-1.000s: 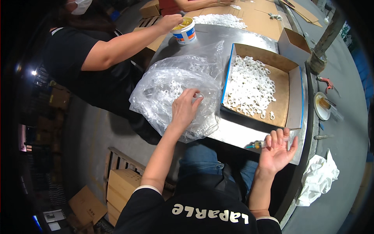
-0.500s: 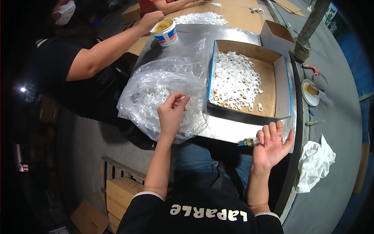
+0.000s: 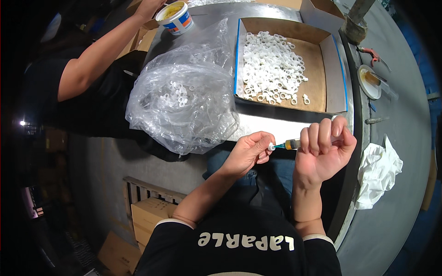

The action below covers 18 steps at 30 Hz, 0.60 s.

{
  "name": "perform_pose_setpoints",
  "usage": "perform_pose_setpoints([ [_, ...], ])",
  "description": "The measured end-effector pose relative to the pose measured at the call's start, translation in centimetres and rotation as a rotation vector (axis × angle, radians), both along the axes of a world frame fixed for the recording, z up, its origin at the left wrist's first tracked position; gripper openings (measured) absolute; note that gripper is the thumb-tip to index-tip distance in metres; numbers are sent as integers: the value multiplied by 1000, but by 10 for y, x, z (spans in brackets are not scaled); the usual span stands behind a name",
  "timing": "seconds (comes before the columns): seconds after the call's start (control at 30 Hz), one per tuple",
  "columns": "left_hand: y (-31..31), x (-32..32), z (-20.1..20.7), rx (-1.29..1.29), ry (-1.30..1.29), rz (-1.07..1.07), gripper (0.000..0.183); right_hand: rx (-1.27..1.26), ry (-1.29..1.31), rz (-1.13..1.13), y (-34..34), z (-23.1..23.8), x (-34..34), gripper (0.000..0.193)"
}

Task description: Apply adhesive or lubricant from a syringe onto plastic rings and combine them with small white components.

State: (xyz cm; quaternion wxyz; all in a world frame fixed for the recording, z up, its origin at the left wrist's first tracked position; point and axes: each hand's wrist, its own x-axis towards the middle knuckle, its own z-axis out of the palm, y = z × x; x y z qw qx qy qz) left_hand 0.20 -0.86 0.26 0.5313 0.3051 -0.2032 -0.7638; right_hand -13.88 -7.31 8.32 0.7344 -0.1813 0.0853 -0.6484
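My left hand (image 3: pixel 248 155) pinches a small white plastic ring part (image 3: pixel 271 146) between thumb and fingers. Its white end meets the teal tip of a syringe (image 3: pixel 292 144) with amber-coloured contents. Curled fingers of my right hand (image 3: pixel 321 152) grip the syringe barrel, with the wrist turned palm up. Both hands are over my lap, at the table's front edge. Beyond them, a shallow cardboard box (image 3: pixel 314 60) with blue edges holds a heap of white ring parts (image 3: pixel 271 64). A clear plastic bag (image 3: pixel 198 122) to the left contains more white parts (image 3: pixel 177 94).
A co-worker's arm (image 3: pixel 99 57) reaches toward a white tub (image 3: pixel 178 25) of yellow paste. On the right-hand grey surface lie a plate (image 3: pixel 368 83), a red-handled tool (image 3: pixel 372 54) and a crumpled white cloth (image 3: pixel 380 172). Cartons (image 3: pixel 152 214) stand at lower left.
My left hand has moved from above the plastic bag rightward and nearer to me, bringing a white part to the syringe tip. My right hand has risen slightly. The view has shifted.
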Motion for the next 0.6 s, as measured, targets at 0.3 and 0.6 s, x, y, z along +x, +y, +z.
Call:
perform_pose_setpoints([
  [0.3, -1, 0, 4, -50, -53, -3, 23, -6, 25, 40, 0, -10, -1, 25],
  [0.6, -1, 0, -2, -106, -17, -30, 20, 24, -96, 122, -10, -22, -7, 25],
])
